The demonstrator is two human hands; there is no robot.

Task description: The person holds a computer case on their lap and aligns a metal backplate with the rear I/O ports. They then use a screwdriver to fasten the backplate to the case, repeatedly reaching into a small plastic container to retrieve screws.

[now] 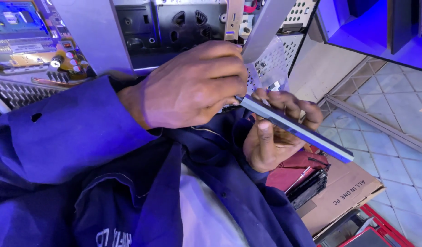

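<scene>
Saw two bare hands, both in dark blue sleeves, over one opened computer chassis (183, 27). Left hand (192, 84) curled into a loose fist, fingers together, pressed at the near end of one slim optical drive (295, 129); could not tell what, if anything, sat pinched inside them. Right hand (272, 132) cupped under that drive, fingers (288, 103) wrapped over its far face and thumb laid along the near one, clamped on it. Drive held edge-on in the air, slanting down toward the tiled floor (393, 119), clear of the chassis. Counted one green circuit board (19, 32) at the upper left corner, one perforated metal panel (270, 59) behind the knuckles, one cardboard box (343, 192) on the floor below with one red pouch (295, 167) beside one stack of dark flat parts (311, 185).
</scene>
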